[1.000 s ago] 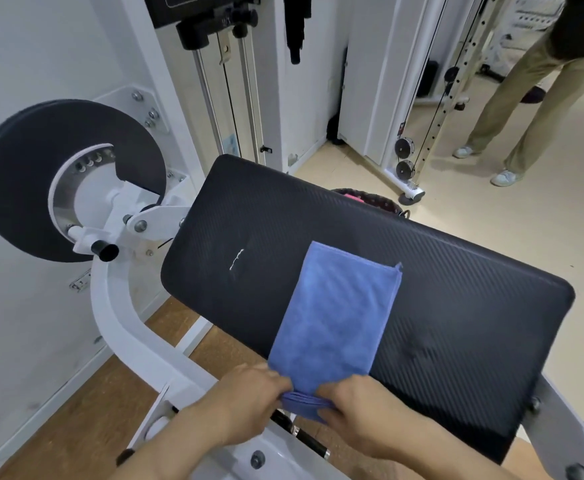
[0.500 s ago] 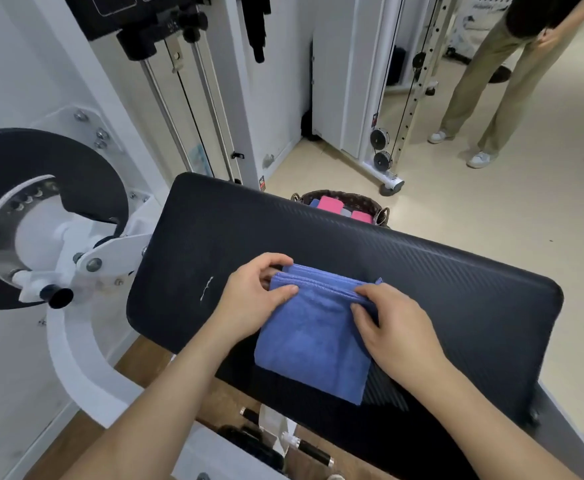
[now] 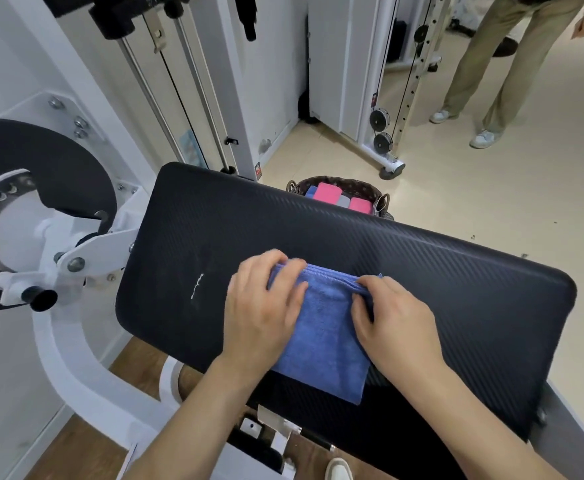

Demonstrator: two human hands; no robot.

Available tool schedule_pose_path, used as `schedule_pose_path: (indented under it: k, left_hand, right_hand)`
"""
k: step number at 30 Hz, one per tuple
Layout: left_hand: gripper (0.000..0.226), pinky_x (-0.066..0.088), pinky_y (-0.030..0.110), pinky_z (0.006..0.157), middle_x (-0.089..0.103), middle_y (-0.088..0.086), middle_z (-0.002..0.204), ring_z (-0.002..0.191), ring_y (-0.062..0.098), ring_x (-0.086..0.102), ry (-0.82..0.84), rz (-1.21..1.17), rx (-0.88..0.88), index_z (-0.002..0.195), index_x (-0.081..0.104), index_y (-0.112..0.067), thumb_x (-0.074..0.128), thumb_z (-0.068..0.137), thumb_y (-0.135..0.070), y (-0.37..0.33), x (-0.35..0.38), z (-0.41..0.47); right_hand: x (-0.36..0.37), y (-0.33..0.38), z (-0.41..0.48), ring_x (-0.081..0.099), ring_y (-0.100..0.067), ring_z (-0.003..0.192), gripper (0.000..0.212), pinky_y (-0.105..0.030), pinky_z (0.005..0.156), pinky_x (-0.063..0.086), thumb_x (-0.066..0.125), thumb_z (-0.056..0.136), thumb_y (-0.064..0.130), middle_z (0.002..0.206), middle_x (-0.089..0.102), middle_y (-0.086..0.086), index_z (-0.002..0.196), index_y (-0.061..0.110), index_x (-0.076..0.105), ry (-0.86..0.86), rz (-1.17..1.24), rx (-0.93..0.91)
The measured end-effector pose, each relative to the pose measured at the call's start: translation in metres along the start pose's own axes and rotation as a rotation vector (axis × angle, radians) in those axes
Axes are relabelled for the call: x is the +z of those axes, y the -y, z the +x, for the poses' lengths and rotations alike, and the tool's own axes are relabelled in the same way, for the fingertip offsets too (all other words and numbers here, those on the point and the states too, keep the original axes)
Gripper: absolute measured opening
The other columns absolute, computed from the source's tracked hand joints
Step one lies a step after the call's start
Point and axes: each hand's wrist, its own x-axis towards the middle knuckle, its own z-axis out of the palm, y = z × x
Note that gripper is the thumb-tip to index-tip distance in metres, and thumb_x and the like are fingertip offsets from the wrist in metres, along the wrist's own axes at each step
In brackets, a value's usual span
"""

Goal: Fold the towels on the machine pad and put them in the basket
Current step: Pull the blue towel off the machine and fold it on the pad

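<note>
The left hand's fingers [image 3: 266, 268] are curled over the far left corner of the blue towel [image 3: 325, 344], with the thumb laid across the cloth so that the corner is held between them, though this corner is a little blurred. The right hand's fingers [image 3: 370, 285] are bent and bunched at the towel's far right corner, gripping the folded far edge. The left hand [image 3: 262, 313] covers the towel's left side and the right hand [image 3: 397, 327] its right side, both forearms reaching in from the near edge. The towel lies folded on the black machine pad [image 3: 474, 292], around the middle of its length, its near corner hanging just over the pad's near edge. Beyond the pad's far edge a woven basket [image 3: 339, 182] stands on the floor, holding folded pink towels [image 3: 328, 192] with blue and grey ones beside them. A black round disc [image 3: 58, 161] on the white machine frame [image 3: 76, 368] sits off the pad's left end. Another person in khaki trousers [image 3: 491, 64] stands far off on the right.
</note>
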Motion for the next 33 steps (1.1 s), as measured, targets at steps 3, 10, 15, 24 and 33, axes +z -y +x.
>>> schedule_pose_path:
  k: [3,10,15,24,33]
  left_hand:
    - [0.019,0.051,0.040,0.080,0.066,0.011,0.111,0.101,0.027,0.061,0.030,-0.022,0.241,0.096,0.071,-0.009,0.066,0.090,-0.025,-0.015,0.006,-0.018]
    - [0.069,0.024,0.049,0.116,0.028,0.009,0.157,0.146,0.024,0.024,0.385,0.104,0.204,0.148,0.034,-0.019,0.038,0.094,-0.061,-0.010,0.023,-0.038]
    - [0.074,0.018,0.050,0.117,0.014,0.010,0.161,0.149,0.025,0.012,0.493,0.160,0.163,0.153,0.013,-0.022,0.023,0.094,-0.067,-0.009,0.037,-0.039]
    - [0.083,0.014,0.045,0.120,0.007,0.005,0.162,0.150,0.019,0.002,0.577,0.052,0.193,0.153,0.014,-0.019,0.042,0.082,-0.051,-0.002,0.016,-0.032]
    - [0.063,0.031,0.041,0.113,0.026,0.003,0.158,0.146,0.019,0.022,0.508,0.010,0.273,0.150,0.030,-0.023,0.051,0.093,-0.040,0.020,0.000,-0.101]
  right_hand:
    - [0.003,-0.003,0.003,0.064,-0.029,0.066,0.010,-0.036,0.052,0.049,0.063,0.085,0.018,0.076,0.065,-0.003,0.092,0.013,0.067,-0.045,-0.010,-0.023]
    - [0.001,-0.005,0.005,0.063,-0.025,0.070,0.012,-0.033,0.057,0.046,0.060,0.087,0.020,0.080,0.064,0.000,0.096,0.015,0.066,-0.029,0.044,-0.007]
    - [-0.013,0.010,-0.018,0.058,-0.031,0.095,0.039,-0.036,0.071,0.051,0.046,0.083,0.015,0.115,0.058,-0.015,0.118,0.006,0.061,-0.203,0.025,-0.259]
    - [0.022,-0.020,-0.035,0.020,-0.028,0.146,0.070,-0.041,0.115,0.023,0.042,0.095,0.044,0.154,0.028,-0.020,0.145,-0.004,0.031,0.114,-0.306,-0.478]
    - [0.020,-0.015,-0.037,0.021,-0.033,0.145,0.068,-0.043,0.115,0.021,0.046,0.092,0.039,0.155,0.025,-0.023,0.144,-0.005,0.035,0.145,-0.414,-0.476]
